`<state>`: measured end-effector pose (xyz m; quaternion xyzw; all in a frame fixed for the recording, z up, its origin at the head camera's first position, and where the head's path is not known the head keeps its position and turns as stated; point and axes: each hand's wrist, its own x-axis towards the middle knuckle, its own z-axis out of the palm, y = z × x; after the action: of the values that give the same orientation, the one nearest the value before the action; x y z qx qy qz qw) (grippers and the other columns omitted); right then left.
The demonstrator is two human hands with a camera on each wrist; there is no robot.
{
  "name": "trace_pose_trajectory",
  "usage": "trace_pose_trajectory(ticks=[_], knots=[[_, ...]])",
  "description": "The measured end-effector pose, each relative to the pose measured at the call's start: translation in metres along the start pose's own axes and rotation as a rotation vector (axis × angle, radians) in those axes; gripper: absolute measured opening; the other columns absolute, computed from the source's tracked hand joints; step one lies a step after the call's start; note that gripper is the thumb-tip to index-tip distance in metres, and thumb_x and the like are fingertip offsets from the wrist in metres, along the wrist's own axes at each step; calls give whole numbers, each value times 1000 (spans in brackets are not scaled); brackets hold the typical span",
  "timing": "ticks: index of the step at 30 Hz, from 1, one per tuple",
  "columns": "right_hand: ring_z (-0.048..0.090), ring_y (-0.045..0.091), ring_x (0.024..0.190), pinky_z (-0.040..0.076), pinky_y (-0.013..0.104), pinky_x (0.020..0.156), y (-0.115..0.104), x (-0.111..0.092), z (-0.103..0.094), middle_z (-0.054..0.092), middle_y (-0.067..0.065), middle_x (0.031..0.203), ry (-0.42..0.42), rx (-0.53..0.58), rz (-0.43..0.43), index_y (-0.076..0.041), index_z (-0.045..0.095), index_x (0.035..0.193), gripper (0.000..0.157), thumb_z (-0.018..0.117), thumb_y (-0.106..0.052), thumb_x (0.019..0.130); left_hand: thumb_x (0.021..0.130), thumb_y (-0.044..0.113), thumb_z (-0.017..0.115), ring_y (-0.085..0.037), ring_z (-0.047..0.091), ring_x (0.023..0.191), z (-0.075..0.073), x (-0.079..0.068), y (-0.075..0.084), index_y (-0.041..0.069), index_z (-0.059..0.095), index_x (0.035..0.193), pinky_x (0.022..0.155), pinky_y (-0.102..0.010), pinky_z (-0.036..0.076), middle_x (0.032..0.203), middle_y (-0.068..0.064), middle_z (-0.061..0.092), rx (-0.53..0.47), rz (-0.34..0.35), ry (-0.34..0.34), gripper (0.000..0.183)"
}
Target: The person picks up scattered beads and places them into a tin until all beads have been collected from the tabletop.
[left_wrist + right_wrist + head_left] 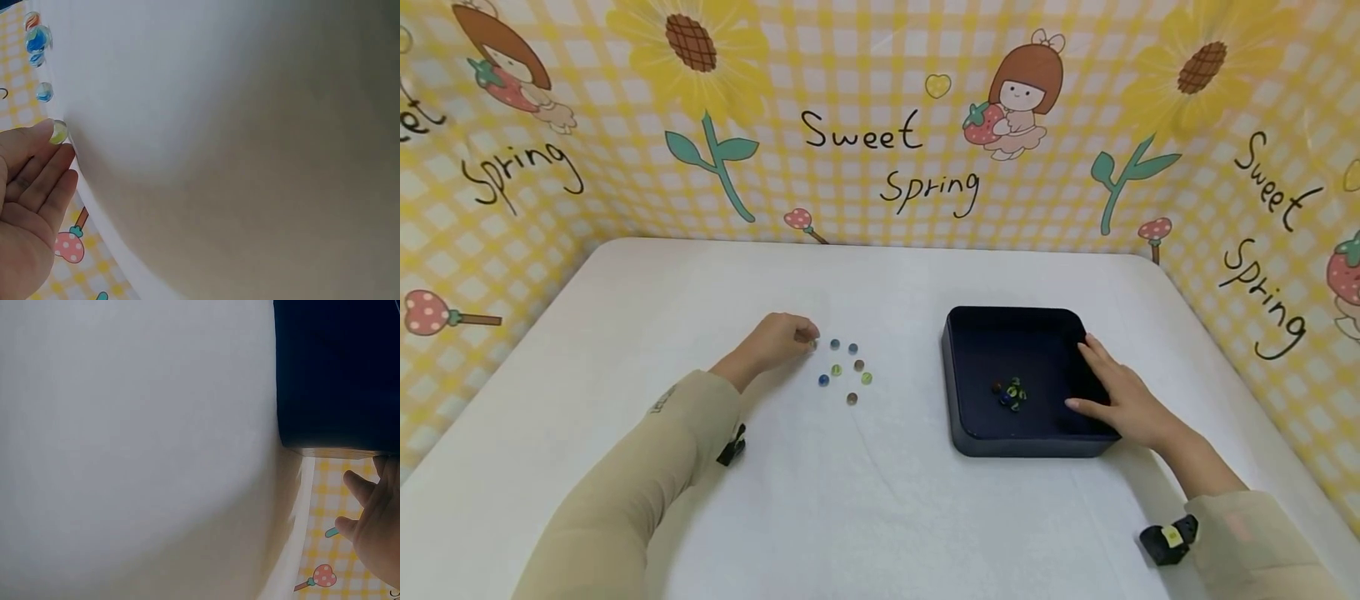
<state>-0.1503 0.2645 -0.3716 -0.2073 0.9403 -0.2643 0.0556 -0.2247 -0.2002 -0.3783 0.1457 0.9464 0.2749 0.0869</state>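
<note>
My left hand (pixel 778 336) pinches a yellow-green glass marble (pixel 59 132) between thumb and fingertips, low over the white table. Just right of it lie several loose glass marbles, among them a blue marble (pixel 823 380), a yellow-green marble (pixel 867 378) and a brownish marble (pixel 852 399). On the right stands a dark navy square tray (pixel 951 383) with a small cluster of marbles (pixel 1014 393) inside. Against the tray's right side rests my right hand (pixel 1123 404), its fingers spread and fairly straight over the rim.
The white table (pixel 865 517) has a rounded far edge. Behind and beside it stands a yellow checked cloth (pixel 850 75) printed with flowers and lettering. A small black device (pixel 1170 540) sits at the right cuff and a similar device (pixel 732 446) at the left.
</note>
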Motion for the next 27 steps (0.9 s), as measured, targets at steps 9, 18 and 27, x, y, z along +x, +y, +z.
trace_pose_trajectory(ticks=[9, 18, 27], knots=[[2, 41, 125, 5, 61, 93, 2, 0, 1, -3, 17, 142, 0, 9, 0, -1, 6, 138, 80, 56, -32, 84, 78, -1, 58, -24, 55, 88, 0, -1, 2, 1, 63, 91, 79, -36, 44, 93, -12, 61, 73, 58, 30, 14], [3, 43, 124, 6, 62, 92, 0, -1, 0, -5, 14, 143, -7, 6, 7, -1, 5, 138, 80, 56, -32, 84, 81, 7, 59, -20, 55, 84, -5, -8, 10, 2, 64, 94, 75, -33, 45, 91, -8, 62, -25, 69, 83, 15], [3, 44, 124, 6, 63, 92, 0, -1, 0, -5, 15, 142, -6, 5, 2, -2, 5, 138, 80, 55, -32, 84, 81, 14, 61, -16, 58, 84, -14, -15, 27, 6, 65, 93, 74, -30, 47, 92, -5, 62, -128, 127, 128, 15]])
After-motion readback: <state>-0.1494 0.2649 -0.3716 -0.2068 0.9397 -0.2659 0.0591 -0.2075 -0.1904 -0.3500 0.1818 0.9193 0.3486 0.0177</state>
